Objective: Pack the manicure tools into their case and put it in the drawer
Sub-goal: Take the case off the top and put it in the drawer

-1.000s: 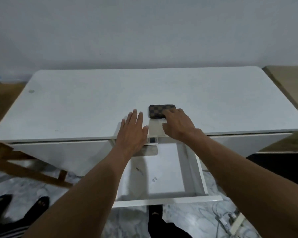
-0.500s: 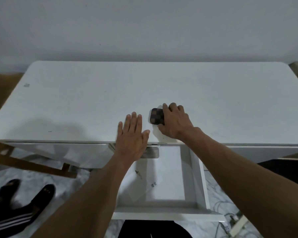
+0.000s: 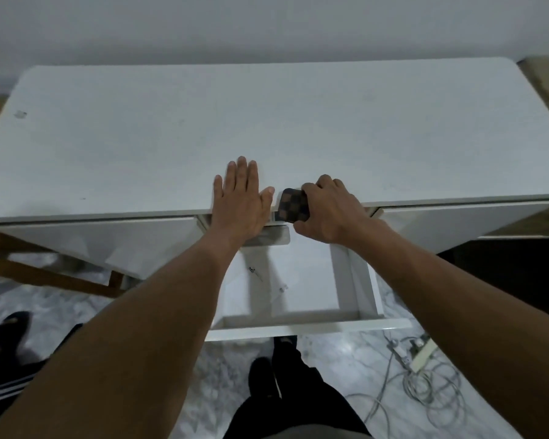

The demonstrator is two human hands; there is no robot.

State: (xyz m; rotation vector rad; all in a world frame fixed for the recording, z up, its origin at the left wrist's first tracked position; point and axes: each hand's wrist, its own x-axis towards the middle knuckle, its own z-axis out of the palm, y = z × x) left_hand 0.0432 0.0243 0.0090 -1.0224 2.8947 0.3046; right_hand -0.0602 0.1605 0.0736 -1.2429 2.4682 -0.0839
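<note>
while the left hand (image 3: pixel 240 201) lies flat, fingers straight, on the desk (image 3: pixel 140 147), the right hand (image 3: pixel 328 210) grips the checkered case (image 3: pixel 292 205) at the edge above the open drawer (image 3: pixel 355 280)

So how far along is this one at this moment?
Done: the checkered case looks closed, and the drawer stands pulled open. In hand: the right hand grips the case at the front edge of the desk, just above the drawer; the left hand rests flat on the desk. Left: set the case inside the drawer.
</note>
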